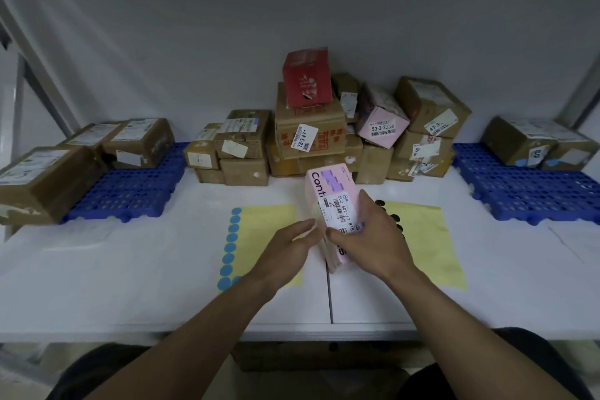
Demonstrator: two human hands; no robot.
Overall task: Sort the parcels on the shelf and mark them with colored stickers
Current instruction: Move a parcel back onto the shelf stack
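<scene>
Pink box [329, 191], on end over the shelf [130, 269] between the blue-dot sheet [266, 227] and the dark-dot sheet [422, 237]. The right hand [373, 237] wraps its right side, thumb across the label [341, 211]; the left hand [289, 247] steadies the left edge with nearly straight fingers. The label is best read first, then the left hand freed for a sticker while the right keeps hold.

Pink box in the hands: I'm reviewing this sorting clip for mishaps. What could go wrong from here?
1. The pink box is gripped mostly by the right hand, with the left hand only at its edge. It might slip and fall.
2. The red box sits tilted atop the pile of brown boxes and could topple if the pile is bumped.
</scene>
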